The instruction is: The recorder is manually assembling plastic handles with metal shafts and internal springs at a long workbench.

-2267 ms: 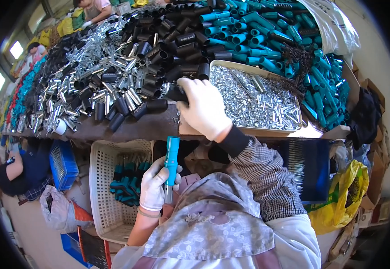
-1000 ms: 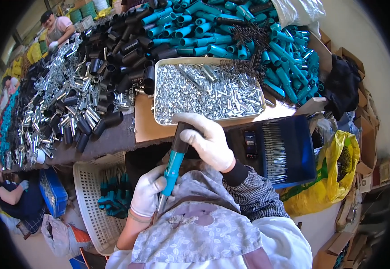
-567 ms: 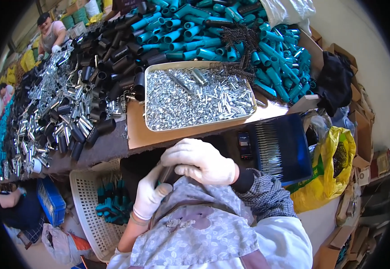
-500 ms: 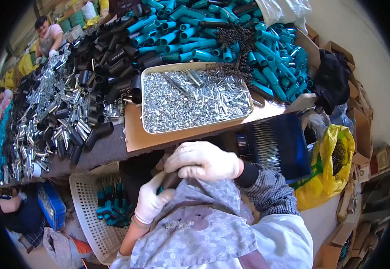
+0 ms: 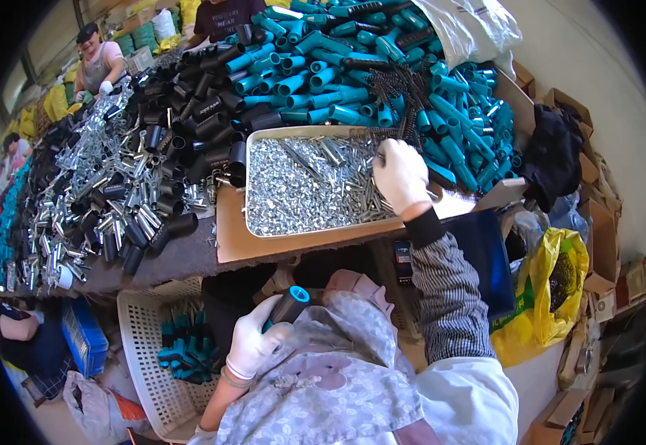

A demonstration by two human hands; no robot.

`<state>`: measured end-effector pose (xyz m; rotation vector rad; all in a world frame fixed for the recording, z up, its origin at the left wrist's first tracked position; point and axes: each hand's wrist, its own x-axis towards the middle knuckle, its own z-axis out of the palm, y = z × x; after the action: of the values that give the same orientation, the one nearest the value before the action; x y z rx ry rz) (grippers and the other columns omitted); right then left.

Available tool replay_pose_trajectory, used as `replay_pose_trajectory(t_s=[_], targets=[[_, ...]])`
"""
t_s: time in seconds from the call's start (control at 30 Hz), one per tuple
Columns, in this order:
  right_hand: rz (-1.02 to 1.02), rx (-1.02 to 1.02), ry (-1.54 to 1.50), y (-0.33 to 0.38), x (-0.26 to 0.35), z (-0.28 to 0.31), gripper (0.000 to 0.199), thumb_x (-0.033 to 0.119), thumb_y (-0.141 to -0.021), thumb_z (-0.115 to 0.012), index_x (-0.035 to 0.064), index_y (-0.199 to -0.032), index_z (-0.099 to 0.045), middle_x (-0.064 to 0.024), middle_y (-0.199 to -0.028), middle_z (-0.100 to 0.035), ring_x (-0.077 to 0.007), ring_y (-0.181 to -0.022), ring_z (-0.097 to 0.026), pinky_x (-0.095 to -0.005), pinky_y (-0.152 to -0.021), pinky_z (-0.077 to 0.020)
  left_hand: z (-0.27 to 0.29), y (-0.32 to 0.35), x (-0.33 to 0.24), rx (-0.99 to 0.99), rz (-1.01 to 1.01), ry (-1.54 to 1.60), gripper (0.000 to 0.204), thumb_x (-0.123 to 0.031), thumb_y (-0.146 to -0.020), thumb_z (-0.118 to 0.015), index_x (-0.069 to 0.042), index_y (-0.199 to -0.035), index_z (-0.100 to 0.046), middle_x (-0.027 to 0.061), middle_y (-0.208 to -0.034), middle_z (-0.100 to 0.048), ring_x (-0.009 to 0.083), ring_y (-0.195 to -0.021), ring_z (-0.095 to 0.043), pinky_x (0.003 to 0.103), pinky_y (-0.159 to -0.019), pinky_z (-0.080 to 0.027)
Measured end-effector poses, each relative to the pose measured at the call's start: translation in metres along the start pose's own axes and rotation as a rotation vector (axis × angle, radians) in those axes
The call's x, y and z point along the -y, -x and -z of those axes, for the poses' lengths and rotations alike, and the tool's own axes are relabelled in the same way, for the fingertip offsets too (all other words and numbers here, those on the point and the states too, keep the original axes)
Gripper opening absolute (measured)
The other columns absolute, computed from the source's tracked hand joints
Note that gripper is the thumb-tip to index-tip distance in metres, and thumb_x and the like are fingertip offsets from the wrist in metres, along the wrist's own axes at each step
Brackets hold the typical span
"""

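Observation:
My left hand point(image 5: 252, 345), in a white glove, is closed around a teal and black handle piece point(image 5: 288, 304) held low over my lap. My right hand point(image 5: 401, 176), also gloved, reaches into the right side of a tray point(image 5: 258, 230) full of small silver metal parts point(image 5: 301, 189), with its fingers down among them. Whether it has picked any up is hidden by the glove.
Behind the tray lie heaps of teal tubes point(image 5: 338, 81) and black tubes point(image 5: 189, 126), with shiny metal pieces point(image 5: 93, 200) spread at left. A white basket point(image 5: 145, 348) with teal handles sits below the table edge. Other people work at the far end. A yellow bag point(image 5: 553, 297) hangs at right.
My right hand let go of the handle near my lap and moved up into the tray of silver parts. My left hand kept the handle and stayed low.

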<state>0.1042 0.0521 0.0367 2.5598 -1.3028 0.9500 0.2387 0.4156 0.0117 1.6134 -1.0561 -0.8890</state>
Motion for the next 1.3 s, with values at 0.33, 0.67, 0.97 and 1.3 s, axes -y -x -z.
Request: replay_pose_trajectory(t_s=[0.33, 0.67, 0.97, 1.3], targets=[[0.480, 0.543, -1.049, 0.085, 0.094, 0.082, 0.013, 0.015, -0.089, -0.069, 0.0091, -0.099, -0.073, -0.0108, -0.087, -0.070, -0.0312, -0.085, -0.069, -0.0403, -0.077, -0.0549, 0.020, -0.011, -0.005, -0.043, 0.009, 0.141, 0.081, -0.061, -0.087, -0.073, 0.004, -0.133, -0.058, 0.0076, -0.092, -0.071, 0.0113, -0.086, -0.067, 0.030, -0.076, -0.054], [0.242, 0.823, -1.054, 0.076, 0.075, 0.092, 0.047, 0.026, -0.096, -0.059, 0.0042, -0.136, -0.056, -0.0215, -0.113, -0.069, -0.0370, -0.105, -0.067, -0.0444, -0.090, -0.0535, 0.009, -0.012, -0.023, -0.164, -0.086, -0.119, 0.061, -0.040, -0.082, -0.074, 0.003, -0.125, -0.063, 0.0097, -0.082, -0.068, 0.0164, -0.073, -0.065, 0.032, -0.070, -0.054], [-0.055, -0.204, -0.671, -0.040, -0.083, 0.068, 0.022, 0.005, -0.095, -0.062, 0.0019, -0.115, -0.070, -0.0038, -0.088, -0.070, -0.0100, -0.079, -0.063, -0.0252, -0.072, -0.0512, 0.008, -0.017, -0.023, -0.042, -0.009, -0.060, 0.056, -0.032, -0.083, -0.078, 0.001, -0.126, -0.064, 0.0096, -0.089, -0.072, 0.0108, -0.079, -0.068, 0.029, -0.076, -0.055], [0.358, -0.218, 0.013, -0.223, -0.003, -0.011, 0.021, 0.016, -0.087, -0.058, 0.0124, -0.097, -0.076, -0.0144, -0.096, -0.071, -0.0354, -0.094, -0.067, -0.0472, -0.081, -0.0545, 0.013, -0.015, -0.009, -0.121, -0.062, -0.139, 0.079, -0.059, -0.080, -0.080, 0.001, -0.128, -0.063, 0.0121, -0.086, -0.067, 0.0097, -0.075, -0.055, 0.029, -0.073, -0.052]])
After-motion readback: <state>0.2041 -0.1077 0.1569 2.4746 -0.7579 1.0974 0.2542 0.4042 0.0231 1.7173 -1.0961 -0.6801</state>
